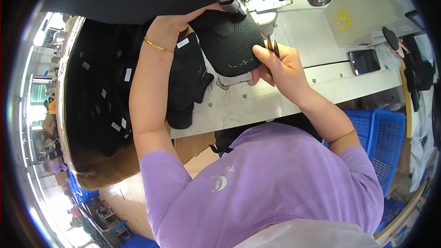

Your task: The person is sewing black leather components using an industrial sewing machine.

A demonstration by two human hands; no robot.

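Note:
A rounded black mesh piece (232, 41) lies under the sewing machine's presser foot (236, 7). My right hand (282, 64) pinches its right edge, thumb on top and fingers curled below. A dark tool with two pointed tips, like tweezers (274, 47), also sits in that hand. My left hand (186, 18), with a gold bangle at the wrist, grips the piece's far left edge close to the presser foot. Most of its fingers are hidden. Light stitches or thread marks show on the mesh near its front edge.
More black pieces (186, 76) are piled on the white machine table (257, 96), left of the work. A big black heap with white tags (103, 92) fills the left. A phone (364, 61) lies at right, and blue crates (386, 142) stand below the table.

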